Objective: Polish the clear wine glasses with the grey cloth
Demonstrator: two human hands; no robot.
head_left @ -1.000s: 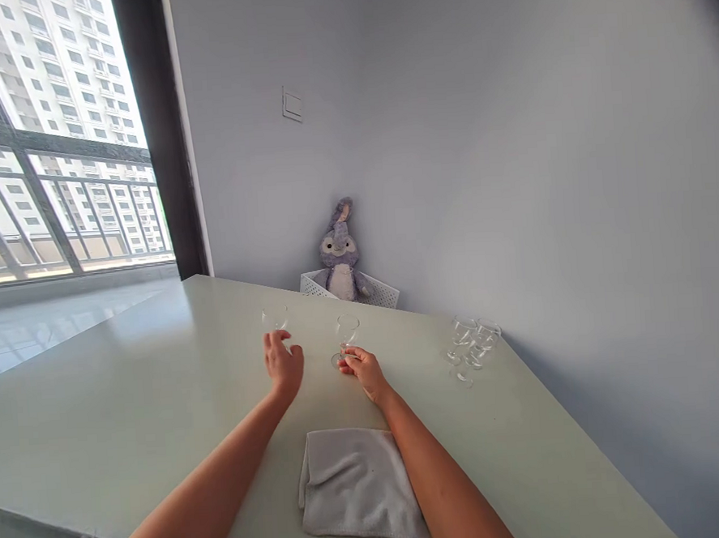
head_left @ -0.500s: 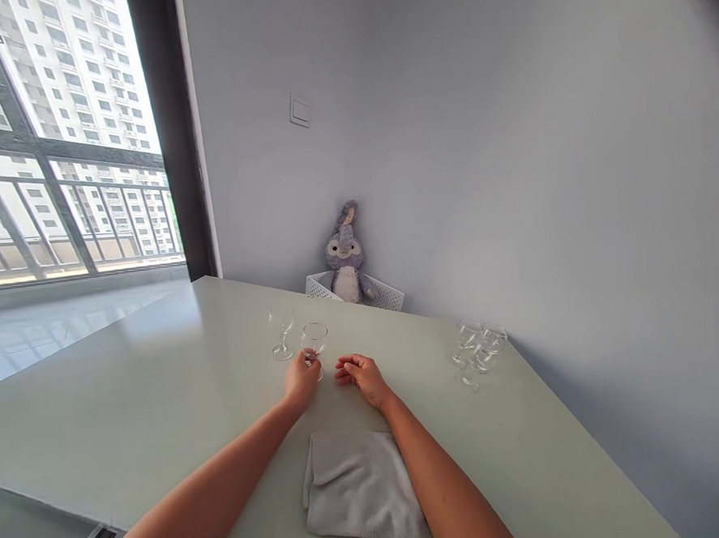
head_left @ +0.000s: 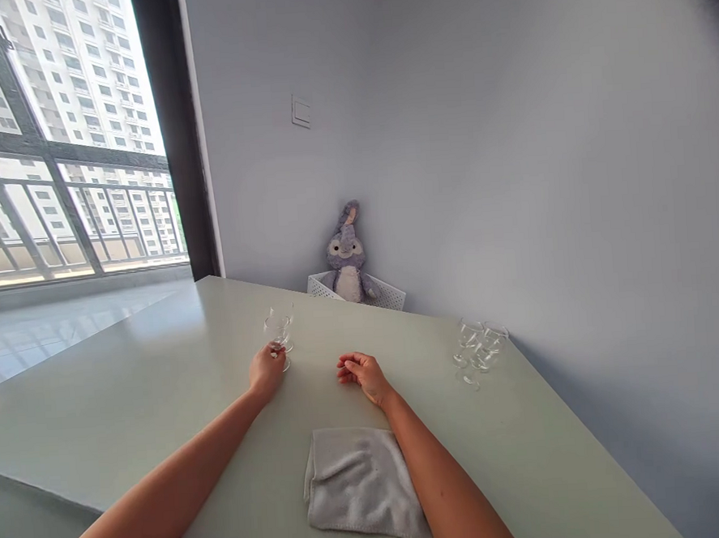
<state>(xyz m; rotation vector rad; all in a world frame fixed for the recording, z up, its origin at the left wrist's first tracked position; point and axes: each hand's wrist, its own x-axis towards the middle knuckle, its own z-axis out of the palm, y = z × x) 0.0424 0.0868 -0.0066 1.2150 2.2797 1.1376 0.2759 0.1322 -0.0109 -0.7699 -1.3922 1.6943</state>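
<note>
Stemmed wine glass [head_left: 279,329]: held by the left hand [head_left: 267,371], the bowl rising just ahead of the fingers.
Left hand state: closed narrowly around the lower stem, near the foot.
Glass axis: foot to bowl is seen nearly upright, with a slight tilt; whether the foot touches the tabletop cannot be told.
Right hand [head_left: 364,376]: nothing held; fingers loosely curled, the hand lying on the pale green tabletop [head_left: 128,380].
Hand relation: glass lies forward of the left hand and well apart from the right hand; the left arm is the nearer.
Behind and between the hands: folded grey terry towel [head_left: 364,488], lying just beside the right forearm and nearer to it than to the left.
Right of the right hand: clear glasses [head_left: 479,351], bunched close together at the table's edge by the wall; their number cannot be told.
Ahead of the hands: white perforated basket [head_left: 386,298] at the far end of the table, with a grey-lilac plush rabbit [head_left: 347,266] seated in it.
Above the rabbit: light switch [head_left: 300,111], mounted on the wall.
Left of the left hand, beyond the table: window [head_left: 77,132] with a balcony railing [head_left: 76,213], an apartment tower [head_left: 80,75] being seen outside.
</note>
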